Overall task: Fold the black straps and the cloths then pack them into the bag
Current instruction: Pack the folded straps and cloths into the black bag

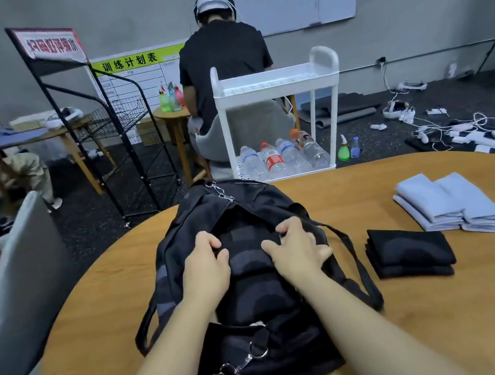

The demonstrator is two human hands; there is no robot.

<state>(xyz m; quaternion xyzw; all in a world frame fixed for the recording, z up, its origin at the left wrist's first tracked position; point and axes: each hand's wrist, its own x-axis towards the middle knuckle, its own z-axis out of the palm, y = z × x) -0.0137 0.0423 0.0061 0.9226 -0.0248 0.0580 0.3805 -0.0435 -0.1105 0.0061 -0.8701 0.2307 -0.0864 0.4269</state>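
Head view: fingers of the left hand [207, 262] curl down onto folded black straps [249, 270] packed inside the open bag [167, 263], thumb reaching in toward the middle; whether they pinch the fabric or only press it cannot be told. At 3 o'clock of it, the right hand [297, 252] bends its fingers over the same dark bundle near the bag's right lip, thumb splayed toward the shoulder strap [351, 255], apparently gripping or tucking the top layer. Both forearms run in from 6 o'clock across the bag, which lies lengthwise on the round wooden table [452, 317], mouth gaping, buckle end nearest the wearer.

More remains to pack: a folded black stack [410, 251] sits on the table at 3 o'clock of the bag, close beside its strap, and a pile of folded pale blue cloths [451, 205] lies farther out toward 2 o'clock, well apart from the bag.

Judging by this, the step is settling the load already inside. Done well, it means pressing the straps flat and toward the far end, keeping folds square, so room stays for both stacks.

Beyond the table, at 12 o'clock, stands a white cart [276, 86] holding water bottles [280, 156].
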